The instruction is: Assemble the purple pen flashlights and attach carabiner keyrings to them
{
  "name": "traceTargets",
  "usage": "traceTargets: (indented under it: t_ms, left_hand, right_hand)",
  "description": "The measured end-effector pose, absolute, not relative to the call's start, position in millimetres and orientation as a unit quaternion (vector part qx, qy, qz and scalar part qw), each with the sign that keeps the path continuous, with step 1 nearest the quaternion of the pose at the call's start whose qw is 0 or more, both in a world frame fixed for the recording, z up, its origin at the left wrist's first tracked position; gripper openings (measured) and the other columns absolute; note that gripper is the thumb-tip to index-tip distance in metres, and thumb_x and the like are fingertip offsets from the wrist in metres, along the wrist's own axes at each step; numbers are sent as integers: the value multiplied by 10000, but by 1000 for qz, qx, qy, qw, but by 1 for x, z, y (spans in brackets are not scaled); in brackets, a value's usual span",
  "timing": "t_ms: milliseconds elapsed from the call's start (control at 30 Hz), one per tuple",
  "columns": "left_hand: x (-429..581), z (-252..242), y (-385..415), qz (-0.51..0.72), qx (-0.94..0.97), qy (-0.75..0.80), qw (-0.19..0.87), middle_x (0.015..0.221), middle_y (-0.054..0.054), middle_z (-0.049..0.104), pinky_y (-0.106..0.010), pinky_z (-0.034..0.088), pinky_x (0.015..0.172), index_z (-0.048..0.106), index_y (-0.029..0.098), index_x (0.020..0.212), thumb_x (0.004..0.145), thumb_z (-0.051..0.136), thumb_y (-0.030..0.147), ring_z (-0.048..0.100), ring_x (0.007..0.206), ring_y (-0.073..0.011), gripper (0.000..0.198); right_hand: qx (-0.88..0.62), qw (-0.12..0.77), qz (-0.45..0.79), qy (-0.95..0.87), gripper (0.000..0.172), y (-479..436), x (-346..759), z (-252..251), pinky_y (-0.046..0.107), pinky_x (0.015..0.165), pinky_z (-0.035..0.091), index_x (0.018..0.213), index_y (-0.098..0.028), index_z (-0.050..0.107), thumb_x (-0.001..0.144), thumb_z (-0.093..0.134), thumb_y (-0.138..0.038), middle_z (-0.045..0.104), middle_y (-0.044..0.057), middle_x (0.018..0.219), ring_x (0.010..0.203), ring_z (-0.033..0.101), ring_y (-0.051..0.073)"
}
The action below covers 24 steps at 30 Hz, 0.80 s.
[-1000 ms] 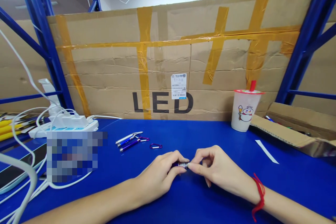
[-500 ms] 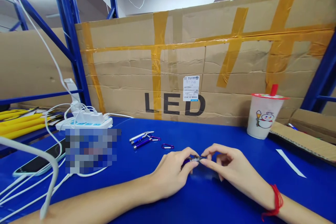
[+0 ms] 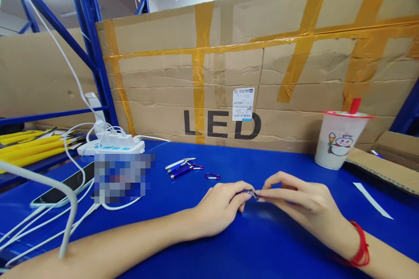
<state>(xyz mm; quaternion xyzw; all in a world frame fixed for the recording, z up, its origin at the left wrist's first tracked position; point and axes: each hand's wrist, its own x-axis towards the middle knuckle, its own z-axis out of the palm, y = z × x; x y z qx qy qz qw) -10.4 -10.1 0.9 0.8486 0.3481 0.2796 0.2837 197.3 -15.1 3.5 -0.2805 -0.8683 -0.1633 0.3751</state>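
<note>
My left hand [image 3: 222,207] and my right hand [image 3: 294,200] meet just above the blue table [image 3: 248,253]. Between their fingertips sits a small purple keychain flashlight [image 3: 249,193] with a silver end. The left hand's fingers are curled round its body, mostly hiding it. The thumb and forefinger of my right hand pinch its silver tip. A red string circles my right wrist. Beyond the hands, several similar small flashlights [image 3: 181,167] lie on the table, and a purple carabiner clip [image 3: 212,176] rests beside them.
A taped cardboard sheet marked LED [image 3: 229,78] stands along the back. At right are a white drink cup [image 3: 340,139], a cardboard box flap [image 3: 382,165] and a white paper strip [image 3: 371,194]. At left are a power strip [image 3: 113,141], white cables, a phone [image 3: 62,189] and yellow tools [image 3: 26,148].
The view has swung leftward and slightly down, so everything sits further right. My hands have stayed together on the small flashlight, and my right fingers have shifted a little on its tip.
</note>
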Motion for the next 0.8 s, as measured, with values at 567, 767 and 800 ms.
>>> traceTargets:
  t_ms: [567, 767, 800]
  left_hand:
    - [-12, 2, -15, 235, 903, 277, 229, 821, -10, 584, -192, 415, 711, 534, 182, 996, 910, 327, 194, 538, 737, -108, 225]
    - [-12, -1, -15, 274, 899, 267, 211, 954, -33, 641, -198, 434, 764, 567, 188, 1046, 868, 413, 138, 585, 808, -120, 240]
    - [-12, -2, -15, 278, 898, 267, 211, 964, -35, 644, -200, 435, 774, 573, 186, 1038, 862, 424, 132, 588, 829, -124, 237]
  right_hand:
    - [-415, 399, 152, -804, 290, -17, 189, 10, 203, 443, 406, 629, -198, 711, 712, 639, -466, 625, 26, 669, 502, 520, 90]
    - [-442, 372, 265, -772, 264, -16, 188, 6, 203, 413, 395, 649, -171, 699, 658, 691, -435, 624, 16, 682, 429, 493, 66]
    - [-442, 369, 277, -769, 258, -16, 188, 6, 203, 411, 393, 642, -167, 695, 652, 697, -425, 622, 14, 681, 421, 492, 63]
